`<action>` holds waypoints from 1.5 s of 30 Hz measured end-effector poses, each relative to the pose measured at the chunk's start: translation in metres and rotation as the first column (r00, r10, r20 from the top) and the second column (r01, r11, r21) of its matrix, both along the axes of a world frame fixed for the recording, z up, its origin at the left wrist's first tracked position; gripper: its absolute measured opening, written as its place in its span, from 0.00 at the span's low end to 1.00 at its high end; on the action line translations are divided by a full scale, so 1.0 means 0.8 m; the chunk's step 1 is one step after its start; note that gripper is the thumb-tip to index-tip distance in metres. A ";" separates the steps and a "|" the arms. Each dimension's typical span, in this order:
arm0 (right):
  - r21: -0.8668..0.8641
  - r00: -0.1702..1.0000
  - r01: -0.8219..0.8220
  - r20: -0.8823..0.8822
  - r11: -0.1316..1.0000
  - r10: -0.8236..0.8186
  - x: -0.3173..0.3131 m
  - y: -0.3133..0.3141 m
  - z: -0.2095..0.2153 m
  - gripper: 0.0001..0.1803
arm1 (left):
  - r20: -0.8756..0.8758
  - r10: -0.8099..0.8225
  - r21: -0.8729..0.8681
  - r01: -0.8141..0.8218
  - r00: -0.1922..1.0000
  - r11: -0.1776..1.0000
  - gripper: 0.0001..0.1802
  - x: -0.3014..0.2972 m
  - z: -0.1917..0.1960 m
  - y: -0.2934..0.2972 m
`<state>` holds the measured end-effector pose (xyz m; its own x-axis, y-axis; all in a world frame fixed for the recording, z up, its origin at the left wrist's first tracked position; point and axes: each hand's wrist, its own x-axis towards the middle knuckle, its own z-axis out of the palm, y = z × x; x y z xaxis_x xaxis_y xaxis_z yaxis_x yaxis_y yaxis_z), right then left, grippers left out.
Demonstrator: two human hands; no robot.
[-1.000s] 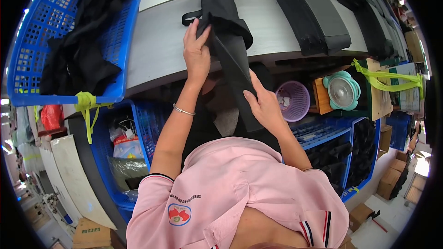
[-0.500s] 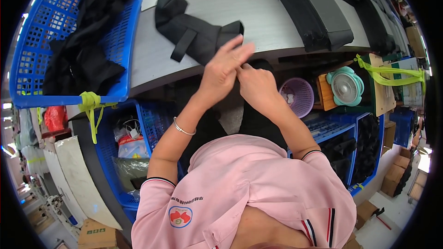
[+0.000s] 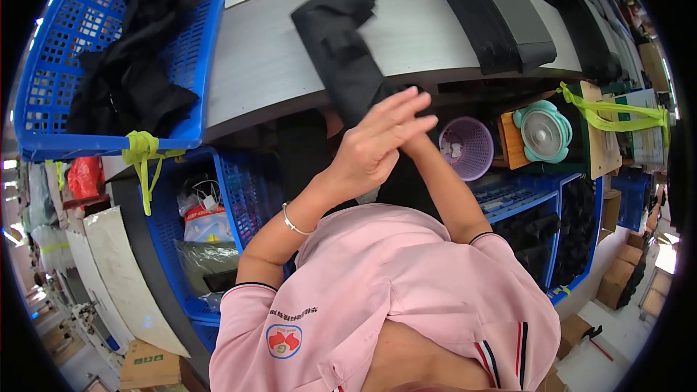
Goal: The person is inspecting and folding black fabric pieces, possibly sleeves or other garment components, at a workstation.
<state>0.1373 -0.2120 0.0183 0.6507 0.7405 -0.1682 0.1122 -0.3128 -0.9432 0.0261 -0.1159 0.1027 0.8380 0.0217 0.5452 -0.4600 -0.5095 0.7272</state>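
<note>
A long black fabric piece (image 3: 341, 54) with a bent far end slants from the grey worktop (image 3: 254, 58) over its near edge toward my hands. Its far end is smeared by motion. My left hand (image 3: 377, 144) lies across the near end of the piece, fingers stretched out and slightly apart. Behind it, my right hand (image 3: 419, 147) is mostly covered; only a bit by the wrist shows. Whether the right fingers grip the fabric is hidden.
A blue basket (image 3: 205, 65) of black fabric stands at the left. Stacked black pieces (image 3: 501, 14) lie at the right of the worktop. Below its edge are a purple bin (image 3: 483, 170), a teal fan (image 3: 543, 134) and blue crates (image 3: 225, 199).
The black piece has swung upright and shifted right, its near end coming down over the worktop edge. Both hands have moved nearer my body and to the right, the left now covering the right.
</note>
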 end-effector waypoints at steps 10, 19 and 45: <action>0.495 0.741 0.487 -0.670 0.719 -0.041 0.021 -0.010 0.059 0.28 | 0.006 0.493 -0.027 -0.492 0.870 0.870 0.47 -0.014 -0.025 -0.023; 0.491 0.653 0.573 -0.757 0.656 -0.004 0.006 -0.025 0.037 0.24 | 0.008 0.587 -0.229 -0.570 0.809 0.789 0.36 0.006 -0.031 -0.030; 0.558 0.780 0.591 -0.580 0.582 -0.235 -0.013 0.013 0.010 0.25 | -0.135 0.489 -0.393 -0.500 0.862 0.772 0.31 -0.004 -0.053 -0.016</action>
<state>0.1270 -0.2019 0.0261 0.9101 0.4094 -0.0640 -0.2926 0.5257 -0.7988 0.0230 -0.1286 0.0606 0.6634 0.6481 0.3740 -0.2058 -0.3225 0.9239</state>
